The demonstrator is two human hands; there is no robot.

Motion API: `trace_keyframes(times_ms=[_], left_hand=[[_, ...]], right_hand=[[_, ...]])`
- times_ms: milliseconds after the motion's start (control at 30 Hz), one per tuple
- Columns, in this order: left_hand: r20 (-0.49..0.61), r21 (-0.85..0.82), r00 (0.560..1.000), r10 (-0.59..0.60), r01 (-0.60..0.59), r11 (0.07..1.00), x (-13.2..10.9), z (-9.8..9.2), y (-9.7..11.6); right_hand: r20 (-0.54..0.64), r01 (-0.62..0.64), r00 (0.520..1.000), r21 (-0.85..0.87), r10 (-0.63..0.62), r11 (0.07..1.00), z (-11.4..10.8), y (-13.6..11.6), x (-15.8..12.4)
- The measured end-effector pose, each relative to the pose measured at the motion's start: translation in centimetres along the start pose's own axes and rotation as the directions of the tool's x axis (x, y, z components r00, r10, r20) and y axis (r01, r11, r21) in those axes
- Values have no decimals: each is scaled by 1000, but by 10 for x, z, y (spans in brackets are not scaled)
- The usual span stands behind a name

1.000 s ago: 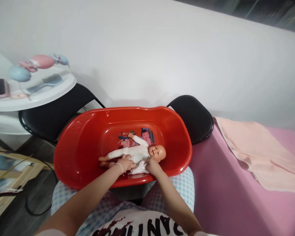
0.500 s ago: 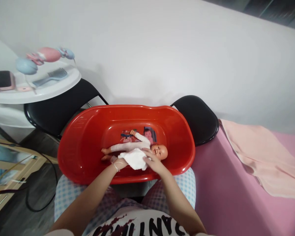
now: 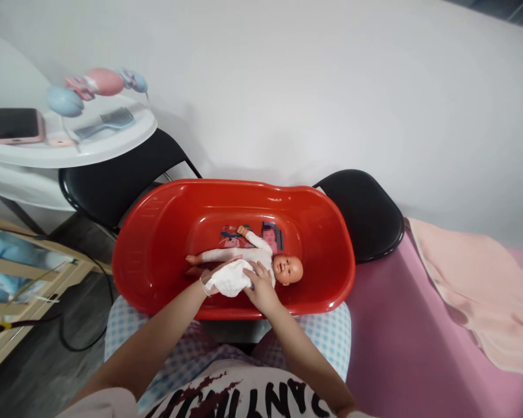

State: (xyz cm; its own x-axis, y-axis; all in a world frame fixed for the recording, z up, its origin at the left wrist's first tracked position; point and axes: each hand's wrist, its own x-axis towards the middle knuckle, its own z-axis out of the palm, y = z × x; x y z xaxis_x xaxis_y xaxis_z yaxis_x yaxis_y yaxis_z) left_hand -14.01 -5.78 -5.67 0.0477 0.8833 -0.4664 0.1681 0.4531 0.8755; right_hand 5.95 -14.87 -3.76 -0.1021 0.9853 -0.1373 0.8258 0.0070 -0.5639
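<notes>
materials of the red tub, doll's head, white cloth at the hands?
Red tub: likely molded plastic, glossy; bright highlights on its walls.
Doll's head: probably vinyl or hard plastic, satin; smooth, soft sheen.
White cloth: fabric, perhaps cotton, matte; soft folds, no shine.

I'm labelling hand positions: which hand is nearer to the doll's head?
Right. The right hand is close to the doll's head; the left hand, partly under the white cloth, is farther away, toward the feet.

L hand point(image 3: 217, 270) partly hid. by cloth point(image 3: 230, 280), towel point(image 3: 475, 278) cropped R
</notes>
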Motion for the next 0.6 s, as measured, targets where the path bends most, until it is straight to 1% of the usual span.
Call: trace_keyframes(times_ms=[100,133,200,267,400,467,533,600], left_hand=[[48,145,998,30,-36,989,-14,0,3],[36,180,999,37,-43,983,-19,1,4],[-26,212,999,36,-29,977,-26,6,7],[-81,237,996,27,-7,971,-28,13,13],[-155,317,987,-42,90,944,-22,28,30],[-171,361,982,-82,140,922,-18,30,34],[-152,419,985,-81,138,897,-16,28,31],[-96,520,994,-45,89,849,-15,23,24]], right_hand=[[-102,2,995,57,3,998,15,-1,0],[-121,-17,992,56,24,998,19,-2,-1],[-135,-80,987,21,82,997,25,-6,-3],[-140,-116,984,-34,110,993,26,-9,-5],[-171,-65,984,-95,48,993,21,-9,-7],[-196,-35,980,-102,14,994,21,-6,-8],[-230,-5,973,-107,-20,994,25,-2,-10],[-265,22,963,-90,-45,996,30,3,-12]])
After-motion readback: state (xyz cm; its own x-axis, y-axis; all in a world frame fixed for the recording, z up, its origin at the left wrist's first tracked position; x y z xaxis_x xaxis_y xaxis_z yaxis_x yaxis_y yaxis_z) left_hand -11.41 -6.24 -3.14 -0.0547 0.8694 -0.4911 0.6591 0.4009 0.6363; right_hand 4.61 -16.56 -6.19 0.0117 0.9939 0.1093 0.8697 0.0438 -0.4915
